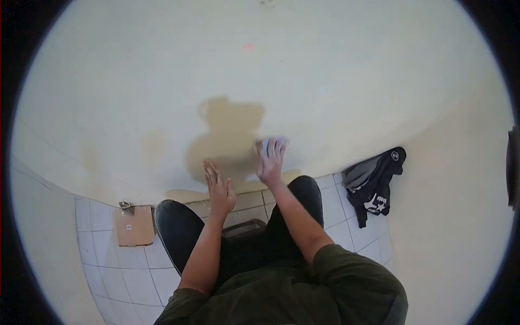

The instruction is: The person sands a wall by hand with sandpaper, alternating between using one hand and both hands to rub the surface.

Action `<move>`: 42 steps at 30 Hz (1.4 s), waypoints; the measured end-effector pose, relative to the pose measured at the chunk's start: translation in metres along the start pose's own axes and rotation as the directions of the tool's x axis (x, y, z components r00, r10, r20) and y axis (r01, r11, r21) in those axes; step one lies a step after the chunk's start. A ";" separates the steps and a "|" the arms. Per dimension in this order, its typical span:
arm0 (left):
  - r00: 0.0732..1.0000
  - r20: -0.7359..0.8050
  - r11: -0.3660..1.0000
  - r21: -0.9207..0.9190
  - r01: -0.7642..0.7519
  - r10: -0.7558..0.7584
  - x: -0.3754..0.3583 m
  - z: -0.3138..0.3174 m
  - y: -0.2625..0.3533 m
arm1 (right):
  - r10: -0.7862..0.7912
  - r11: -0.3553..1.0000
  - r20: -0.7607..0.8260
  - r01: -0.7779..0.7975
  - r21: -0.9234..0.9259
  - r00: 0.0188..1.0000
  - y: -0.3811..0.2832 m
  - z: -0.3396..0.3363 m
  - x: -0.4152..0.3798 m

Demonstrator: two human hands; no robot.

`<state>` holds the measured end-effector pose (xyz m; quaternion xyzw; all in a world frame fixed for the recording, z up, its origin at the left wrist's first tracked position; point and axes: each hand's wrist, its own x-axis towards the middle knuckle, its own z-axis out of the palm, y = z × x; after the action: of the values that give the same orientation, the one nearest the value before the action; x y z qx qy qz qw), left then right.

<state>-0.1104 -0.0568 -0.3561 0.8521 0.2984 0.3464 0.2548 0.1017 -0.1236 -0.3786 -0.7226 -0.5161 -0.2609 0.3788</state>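
Note:
My left hand (219, 190) is raised in front of the pale wall (325, 92), its fingers stretched out and nothing in it. To its right and a little higher, my right hand (270, 162) is up at the wall with its fingers bent. Whitish dust coats those fingers. A small greyish edge shows beside the fingertips; what the right hand holds there, I cannot tell. My shadow falls on the wall behind both hands.
A flat brown cardboard box (135, 226) lies on the white tiled floor (130, 281) to the left, a small metal object (125, 205) by its back edge. Dark printed clothing (374, 187) lies in the right corner. A dark object (245, 228) sits between my knees.

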 end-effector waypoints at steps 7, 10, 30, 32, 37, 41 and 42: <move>0.999 -0.037 0.994 -0.113 0.001 -0.005 0.007 -0.007 0.006 | -0.059 0.998 -0.312 0.068 0.019 0.948 -0.062 -0.078 0.178; 0.998 -0.067 0.995 -0.101 -0.018 0.011 0.011 -0.004 0.006 | 0.032 0.993 -0.369 0.012 0.118 0.929 -0.065 -0.042 0.137; 1.000 0.004 0.980 -0.197 0.020 -0.020 0.004 0.014 0.004 | 0.310 0.931 -0.246 -0.241 0.273 0.919 -0.051 0.022 0.015; 0.999 0.014 0.975 -0.218 0.044 -0.042 0.001 0.011 0.006 | 0.468 0.848 -0.413 -0.267 0.457 0.781 -0.030 0.003 0.050; 0.953 -0.027 0.910 -0.307 0.279 -0.301 -0.020 0.031 -0.006 | 0.716 0.684 -0.428 -0.432 0.588 0.551 -0.030 -0.001 0.075; 0.958 -0.094 0.927 -0.297 0.231 -0.269 -0.035 0.051 -0.017 | 0.669 0.682 -0.171 -0.505 0.529 0.724 -0.128 0.036 0.032; 0.973 -0.119 0.950 -0.271 0.158 -0.196 -0.033 0.051 -0.016 | 0.690 0.602 -0.067 -0.521 0.605 0.721 -0.136 0.028 0.037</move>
<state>-0.0971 -0.0796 -0.4125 0.7538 0.3434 0.4191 0.3718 -0.0144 -0.0555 -0.3287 -0.6679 -0.2258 -0.0605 0.7066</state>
